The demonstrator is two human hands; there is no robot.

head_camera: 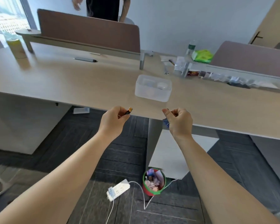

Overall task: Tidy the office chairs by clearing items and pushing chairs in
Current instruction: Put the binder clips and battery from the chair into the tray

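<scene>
Both my arms reach out over the near edge of the worktop point(71, 81). My left hand point(115, 118) has its fingers curled round a small battery point(129, 110), whose orange and black end sticks out toward the worktop. My right hand point(179, 121) is curled too, pinching some small things: a dark bit shows at the fingertips and a blue clip point(166, 122) pokes out below the thumb, though I cannot tell exactly what the dark bit is. Just beyond my hands, near the worktop's front edge, stands a clear plastic box point(153, 88) with a few pale things inside. A grey pen point(85, 59) lies further back toward the brown divider point(89, 31), and a tall yellowish cup point(17, 48) stands at the far left corner. Bottles, packets and a green bag point(202, 56) crowd the far right side. On the floor below me lie a white power strip point(118, 189) with its cable, and a small red bin point(153, 181) filled with scraps. A person in dark clothes point(102, 8) stands behind the divider
</scene>
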